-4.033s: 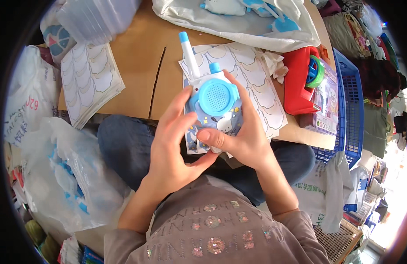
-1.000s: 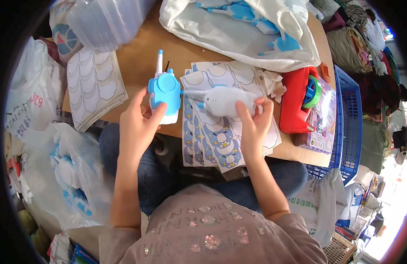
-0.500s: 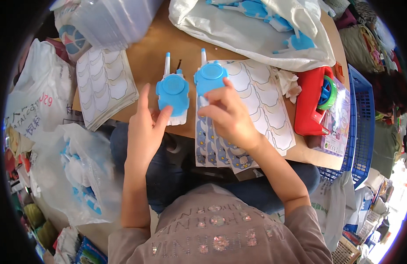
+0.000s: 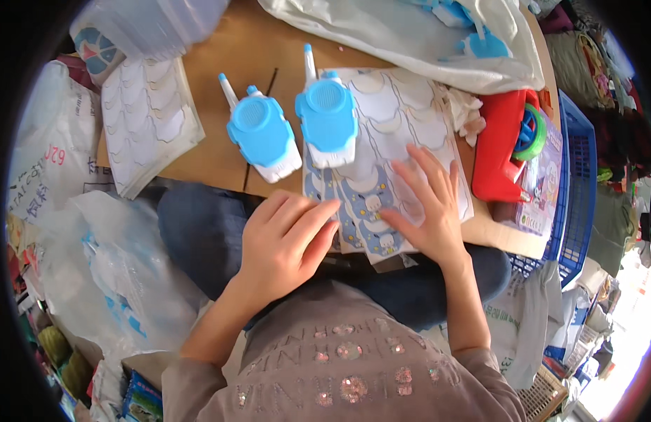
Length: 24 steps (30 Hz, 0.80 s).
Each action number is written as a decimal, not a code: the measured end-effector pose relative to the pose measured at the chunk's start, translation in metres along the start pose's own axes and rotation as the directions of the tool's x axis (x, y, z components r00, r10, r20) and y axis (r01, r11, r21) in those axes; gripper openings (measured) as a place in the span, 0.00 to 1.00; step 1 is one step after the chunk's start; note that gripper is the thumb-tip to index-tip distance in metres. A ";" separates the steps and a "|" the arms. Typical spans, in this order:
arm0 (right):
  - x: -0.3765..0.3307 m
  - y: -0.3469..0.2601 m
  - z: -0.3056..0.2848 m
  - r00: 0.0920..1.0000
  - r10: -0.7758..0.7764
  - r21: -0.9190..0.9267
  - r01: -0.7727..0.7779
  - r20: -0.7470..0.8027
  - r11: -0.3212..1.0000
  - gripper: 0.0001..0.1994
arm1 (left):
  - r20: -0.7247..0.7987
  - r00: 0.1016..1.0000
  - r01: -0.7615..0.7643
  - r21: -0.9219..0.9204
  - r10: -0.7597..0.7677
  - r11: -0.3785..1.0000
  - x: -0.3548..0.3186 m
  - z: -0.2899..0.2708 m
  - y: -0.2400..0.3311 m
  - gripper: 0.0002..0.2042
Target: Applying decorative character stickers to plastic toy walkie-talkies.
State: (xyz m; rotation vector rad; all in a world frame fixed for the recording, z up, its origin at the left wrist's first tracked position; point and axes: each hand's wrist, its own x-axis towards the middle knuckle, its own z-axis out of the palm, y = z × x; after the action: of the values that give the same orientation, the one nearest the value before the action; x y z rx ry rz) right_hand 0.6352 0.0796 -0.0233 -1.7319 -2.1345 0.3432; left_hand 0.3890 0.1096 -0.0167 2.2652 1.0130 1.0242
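Observation:
Two blue-and-white toy walkie-talkies with stub antennas lie on the brown table: the left walkie-talkie point(image 4: 261, 130) is tilted, and the right walkie-talkie point(image 4: 327, 119) rests partly on a stack of sticker sheets point(image 4: 382, 151). Those sheets carry pale scalloped outlines and blue strips with cartoon figures. My left hand point(image 4: 283, 235) is at the stack's near left corner, thumb and forefinger apart, holding nothing visible; whether it touches the paper I cannot tell. Over the sheets' right part my right hand point(image 4: 432, 211) is spread with its fingers apart, near or on the paper.
A red tape dispenser point(image 4: 496, 151) with a green roll stands right, beside a blue plastic basket point(image 4: 579, 183). A white bag point(image 4: 382, 35) of blue toy parts lies at the back. More sheets point(image 4: 146, 119) and a clear plastic bag point(image 4: 114, 281) are at left.
Both hands have drawn back from the walkie-talkies, the left to the sheets' near corner and the right rightward over the sheets. The left walkie-talkie now lies more tilted. The view has shifted slightly.

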 end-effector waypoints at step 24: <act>0.038 0.005 0.037 0.980 -0.003 0.061 0.016 -0.199 0.998 0.14 | 0.137 0.972 0.146 0.272 -0.189 0.951 0.036 0.064 -0.021 0.21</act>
State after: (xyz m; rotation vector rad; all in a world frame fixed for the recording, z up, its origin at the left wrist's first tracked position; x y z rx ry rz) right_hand 0.6170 0.1191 -0.0539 -1.6465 -1.9684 0.2206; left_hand 0.4465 0.1444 -0.0539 2.3715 1.3085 0.6562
